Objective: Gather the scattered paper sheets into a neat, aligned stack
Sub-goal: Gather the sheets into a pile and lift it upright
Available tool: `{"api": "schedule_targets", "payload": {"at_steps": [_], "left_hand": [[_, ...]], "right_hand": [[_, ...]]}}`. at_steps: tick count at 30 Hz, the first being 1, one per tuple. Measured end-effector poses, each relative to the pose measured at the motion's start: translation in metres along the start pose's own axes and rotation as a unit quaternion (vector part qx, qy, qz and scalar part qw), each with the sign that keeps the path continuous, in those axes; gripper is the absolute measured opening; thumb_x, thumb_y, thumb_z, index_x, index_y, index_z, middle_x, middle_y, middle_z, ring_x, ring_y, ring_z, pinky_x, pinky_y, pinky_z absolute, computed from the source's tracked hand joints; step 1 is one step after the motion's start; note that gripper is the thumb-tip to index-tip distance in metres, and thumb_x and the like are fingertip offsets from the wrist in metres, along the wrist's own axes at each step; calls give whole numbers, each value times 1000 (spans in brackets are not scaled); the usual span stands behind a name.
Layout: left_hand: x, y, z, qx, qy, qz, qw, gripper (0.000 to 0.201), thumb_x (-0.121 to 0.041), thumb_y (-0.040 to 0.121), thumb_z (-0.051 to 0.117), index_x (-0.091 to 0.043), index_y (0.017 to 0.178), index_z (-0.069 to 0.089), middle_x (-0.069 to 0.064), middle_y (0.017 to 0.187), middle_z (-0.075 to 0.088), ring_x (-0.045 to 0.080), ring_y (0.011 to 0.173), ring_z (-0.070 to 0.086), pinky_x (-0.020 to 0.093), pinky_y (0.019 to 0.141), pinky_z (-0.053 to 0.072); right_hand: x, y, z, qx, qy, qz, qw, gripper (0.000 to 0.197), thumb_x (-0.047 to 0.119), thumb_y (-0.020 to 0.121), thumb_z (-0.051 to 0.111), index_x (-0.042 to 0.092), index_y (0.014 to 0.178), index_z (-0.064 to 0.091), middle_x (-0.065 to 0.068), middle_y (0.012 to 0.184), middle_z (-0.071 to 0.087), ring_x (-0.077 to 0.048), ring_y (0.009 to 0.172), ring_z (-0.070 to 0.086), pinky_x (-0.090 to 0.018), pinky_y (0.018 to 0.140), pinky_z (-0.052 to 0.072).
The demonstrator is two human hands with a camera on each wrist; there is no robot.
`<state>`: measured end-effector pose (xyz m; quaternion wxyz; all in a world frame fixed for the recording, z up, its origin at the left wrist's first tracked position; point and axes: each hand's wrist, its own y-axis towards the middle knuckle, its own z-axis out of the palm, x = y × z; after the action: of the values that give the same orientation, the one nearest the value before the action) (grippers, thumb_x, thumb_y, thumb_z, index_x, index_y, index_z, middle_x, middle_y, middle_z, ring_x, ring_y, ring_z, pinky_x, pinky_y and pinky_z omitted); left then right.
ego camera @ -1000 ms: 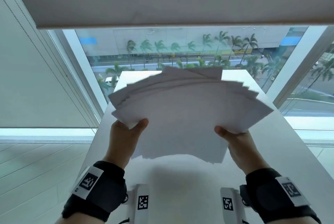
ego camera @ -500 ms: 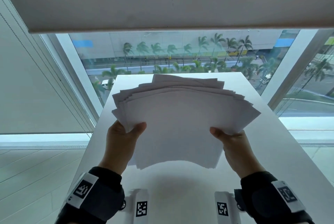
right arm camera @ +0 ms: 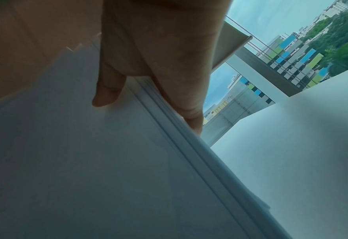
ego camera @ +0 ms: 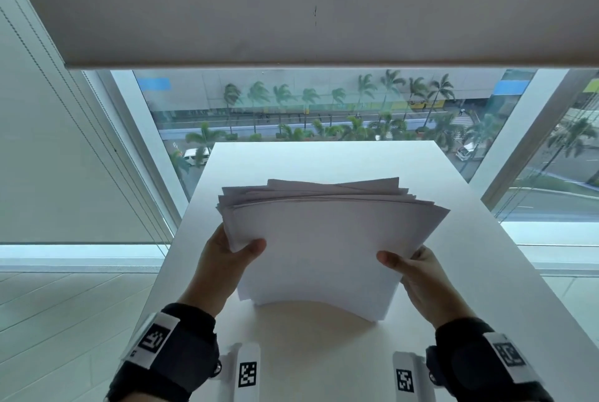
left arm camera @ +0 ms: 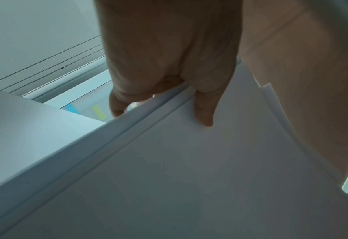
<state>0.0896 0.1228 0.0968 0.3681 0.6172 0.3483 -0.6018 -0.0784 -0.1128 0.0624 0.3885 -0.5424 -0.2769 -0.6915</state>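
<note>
A bundle of white paper sheets stands tilted on its near edge on the white table. The far edges still fan out unevenly. My left hand grips the bundle's left side, thumb on the front sheet and fingers behind. My right hand grips the right side the same way. In the left wrist view the thumb presses the top sheet of the paper stack. The right wrist view has the thumb lying on the paper stack, with fingers along its layered edge.
The table stands against a large window with a street and palm trees below. A lowered roller blind hangs above. The table's left edge drops to a pale floor, and the right edge runs beside a window sill.
Both hands have brought the sheets down from mid-air so the near edge meets the table. The fan has narrowed and the sheets sit closer together.
</note>
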Motion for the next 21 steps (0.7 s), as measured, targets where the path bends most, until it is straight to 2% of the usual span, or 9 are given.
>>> {"api": "schedule_targets", "payload": {"at_steps": [3, 5, 9, 12, 15, 16, 19, 21], "left_hand": [[1, 2, 3, 14, -6, -9, 1000, 38, -17, 61, 66, -22, 99, 63, -4, 95, 71, 11, 85, 66, 16, 73, 51], [2, 2, 6, 26, -2, -12, 1000, 38, -17, 62, 65, -24, 99, 62, -2, 97, 70, 11, 86, 66, 20, 77, 50], [2, 1, 15, 29, 9, -5, 1000, 33, -19, 64, 62, -28, 96, 61, -3, 97, 69, 11, 87, 65, 22, 76, 48], [2, 2, 16, 20, -7, -4, 1000, 32, -18, 64, 61, -27, 95, 61, -3, 96, 69, 12, 88, 64, 21, 75, 47], [2, 2, 15, 17, -16, -5, 1000, 33, -18, 64, 62, -26, 97, 60, -2, 97, 69, 11, 87, 64, 21, 76, 48], [3, 2, 14, 18, -18, -6, 1000, 34, -18, 65, 62, -25, 98, 59, -1, 98, 68, 14, 89, 64, 23, 77, 48], [5, 1, 12, 24, -19, -8, 999, 37, -18, 64, 64, -21, 101, 59, 4, 101, 68, 19, 92, 63, 26, 80, 49], [6, 1, 12, 28, -17, -14, 999, 41, -20, 61, 67, -21, 101, 60, 5, 102, 69, 21, 94, 63, 30, 83, 50]], "right_hand": [[-1, 1, 4, 8, -2, 1, 1000, 71, 40, 32, 92, 10, 94, 73, -13, 100, 74, -27, 92, 68, -32, 80, 55], [-3, 2, 8, 5, -8, -1, 1000, 70, 39, 34, 91, 8, 94, 73, -13, 98, 74, -27, 91, 68, -31, 77, 54], [-5, 3, 13, -12, -1, -5, 1000, 44, 20, 49, 84, 8, 90, 72, -9, 91, 75, -26, 87, 68, -29, 72, 54], [-5, 2, 15, -27, -2, -9, 1000, 47, 24, 45, 85, 8, 88, 73, -10, 90, 74, -27, 86, 67, -33, 73, 52], [-3, 0, 14, -36, -5, -19, 999, 60, 34, 38, 88, 9, 91, 72, -10, 93, 74, -25, 86, 68, -33, 75, 53], [-3, 0, 14, -39, -3, -24, 999, 60, 34, 41, 88, 9, 93, 71, -11, 95, 73, -25, 88, 67, -34, 77, 52], [-1, -1, 12, -45, 18, -33, 998, 39, 10, 60, 74, 8, 98, 68, -12, 99, 72, -26, 91, 66, -37, 81, 50], [-1, -3, 14, -43, 13, -32, 998, 38, 6, 63, 68, 8, 101, 66, -11, 100, 72, -25, 91, 66, -34, 79, 50]]}}
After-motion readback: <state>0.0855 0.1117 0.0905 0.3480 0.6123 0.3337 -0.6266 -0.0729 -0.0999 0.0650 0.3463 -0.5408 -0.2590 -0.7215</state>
